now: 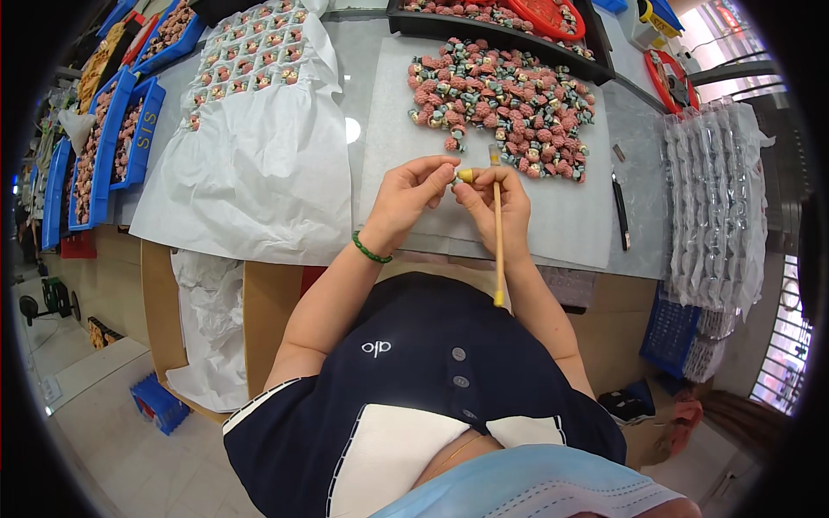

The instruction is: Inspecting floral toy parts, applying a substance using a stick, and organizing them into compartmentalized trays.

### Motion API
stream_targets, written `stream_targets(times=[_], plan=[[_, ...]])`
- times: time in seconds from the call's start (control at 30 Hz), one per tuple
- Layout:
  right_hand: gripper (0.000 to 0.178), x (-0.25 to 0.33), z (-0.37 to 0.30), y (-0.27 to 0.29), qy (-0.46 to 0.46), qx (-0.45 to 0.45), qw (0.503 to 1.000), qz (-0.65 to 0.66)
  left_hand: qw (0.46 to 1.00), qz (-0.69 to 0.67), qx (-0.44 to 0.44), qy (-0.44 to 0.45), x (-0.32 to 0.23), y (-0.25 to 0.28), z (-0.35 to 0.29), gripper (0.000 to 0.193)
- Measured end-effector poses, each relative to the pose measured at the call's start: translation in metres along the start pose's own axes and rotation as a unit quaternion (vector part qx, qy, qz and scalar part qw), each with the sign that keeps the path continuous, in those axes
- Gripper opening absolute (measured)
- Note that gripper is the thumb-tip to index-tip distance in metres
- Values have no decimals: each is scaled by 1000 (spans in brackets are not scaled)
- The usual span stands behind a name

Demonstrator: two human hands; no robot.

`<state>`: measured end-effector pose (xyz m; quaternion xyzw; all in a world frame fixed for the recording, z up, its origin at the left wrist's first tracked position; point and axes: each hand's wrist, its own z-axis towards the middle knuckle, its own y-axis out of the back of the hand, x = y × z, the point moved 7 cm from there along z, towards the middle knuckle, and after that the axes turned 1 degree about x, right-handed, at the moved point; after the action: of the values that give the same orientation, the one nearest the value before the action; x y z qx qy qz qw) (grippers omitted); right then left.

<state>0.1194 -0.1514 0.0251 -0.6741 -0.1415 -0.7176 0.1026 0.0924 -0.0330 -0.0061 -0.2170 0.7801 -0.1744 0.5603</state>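
My left hand (404, 200), wearing a green bead bracelet (371, 250), pinches a small figurine (455, 177) between thumb and fingertips. My fingers hide most of the figurine. Against it, from the other side, rest the fingertips of my right hand (505, 211). A thin wooden stick (499, 233), perhaps a brush, is tucked in the right hand's fingers, its yellow-capped end pointing down toward me. Something yellow (467, 174), like a finger cover, shows at a right fingertip. Just beyond both hands lies a heap of pink and grey-green figurines (518, 104) on a white sheet (389, 129).
At the left, a white compartment tray (259, 56) holds figurines beside white paper (250, 190). Blue bins (129, 142) stand farther left. A black tray (406, 24) lies behind the heap. To the right are a black pen-like tool (620, 211) and stacked clear plastic trays (712, 203).
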Motion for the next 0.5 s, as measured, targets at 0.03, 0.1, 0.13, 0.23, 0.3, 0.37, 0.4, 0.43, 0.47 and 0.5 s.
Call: stream_targets(times=[0.03,0.1,0.13,0.23,0.3,0.37,0.4,0.43,0.47,0.5], plan=[[19,-11,-3,4,-54,-6,996,73,1000,11,6,6,1,-5,0,25],[18,-11,-6,7,-43,0,994,99,1000,25,13,14,4,-10,0,25],[19,-8,-7,10,-11,-5,996,91,999,-29,35,22,8,-12,1,26],[21,4,-6,20,77,-7,997,11,991,-115,59,47,12,-21,3,27],[23,11,-7,23,132,-4,989,-62,985,-146,60,64,15,-22,3,27],[23,11,-8,27,142,-32,988,-59,978,-169,94,75,17,-21,-1,29],[23,11,-9,26,142,-32,988,-59,978,-169,94,76,16,-20,-2,29],[24,13,-10,25,148,-30,987,-49,978,-171,95,77,15,-21,-3,31],[24,14,-10,24,154,-29,987,-38,977,-174,97,79,14,-20,-4,32],[24,14,-11,24,154,-29,987,-38,977,-173,97,78,13,-20,-5,32]])
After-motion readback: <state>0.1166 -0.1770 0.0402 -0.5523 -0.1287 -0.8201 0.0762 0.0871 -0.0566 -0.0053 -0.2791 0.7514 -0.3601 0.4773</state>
